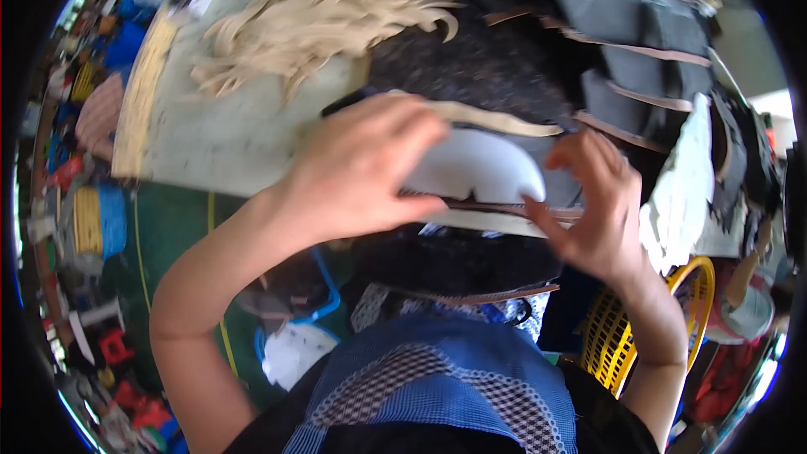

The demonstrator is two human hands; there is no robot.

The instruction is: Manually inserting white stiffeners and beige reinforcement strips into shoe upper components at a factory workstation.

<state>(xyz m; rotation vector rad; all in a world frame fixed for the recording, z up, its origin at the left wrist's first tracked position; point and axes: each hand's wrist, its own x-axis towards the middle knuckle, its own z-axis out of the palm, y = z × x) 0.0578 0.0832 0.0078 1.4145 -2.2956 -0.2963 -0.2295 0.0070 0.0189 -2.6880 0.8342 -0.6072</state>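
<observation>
A white half-oval piece (479,164) with a small dark notch in its lower edge lies on dark sheet material at the table's near edge. Just beyond it runs a narrow cream strip (496,120). My left hand (366,164) is over the left end of the white piece, thumb and fingers apart, slightly blurred. On the right side, my right hand (597,197) curves in a wide C, its thumb tip by the white piece's right edge. Whether either hand touches the piece is hard to tell. Nothing shows gripped in them.
A heap of curved cream strips (311,21) covers the far left of the pale table (244,134). Dark grey pieces with brownish edges (639,76) overlap at the right. A yellow basket (609,336) stands low right; another person (744,307) is beyond it.
</observation>
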